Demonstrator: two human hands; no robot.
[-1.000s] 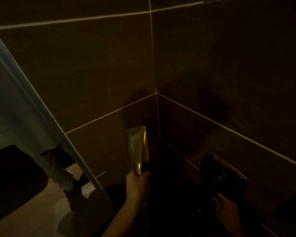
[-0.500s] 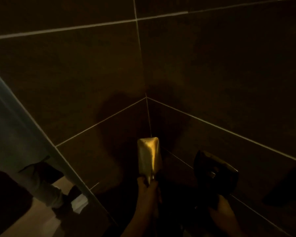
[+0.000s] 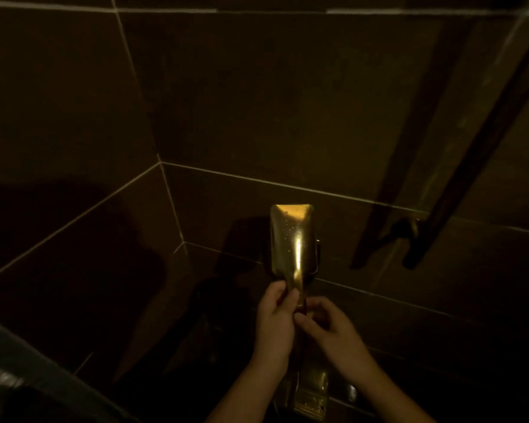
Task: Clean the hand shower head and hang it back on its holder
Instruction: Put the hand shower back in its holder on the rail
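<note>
A gold rectangular hand shower head [image 3: 293,239] stands upright against the dark tiled wall, wet with droplets. A dark holder [image 3: 316,257] shows at its right edge, close behind it; whether the head sits in it I cannot tell. My left hand [image 3: 275,319] grips the handle just below the head. My right hand [image 3: 327,328] touches the handle's lower part from the right, fingers curled around it. The handle's lower end is hidden by both hands.
Dark brown tiled walls [image 3: 257,102] meet in a corner [image 3: 165,184] to the left. A dark vertical rail [image 3: 477,148] with a bracket [image 3: 409,227] runs at the right. A gold fitting [image 3: 313,392] sits low under my hands. A glass door edge [image 3: 19,361] is at lower left.
The view swung right and the shower head moved right toward the wall. My right hand left the dark object it held and came onto the handle beside my left hand.
</note>
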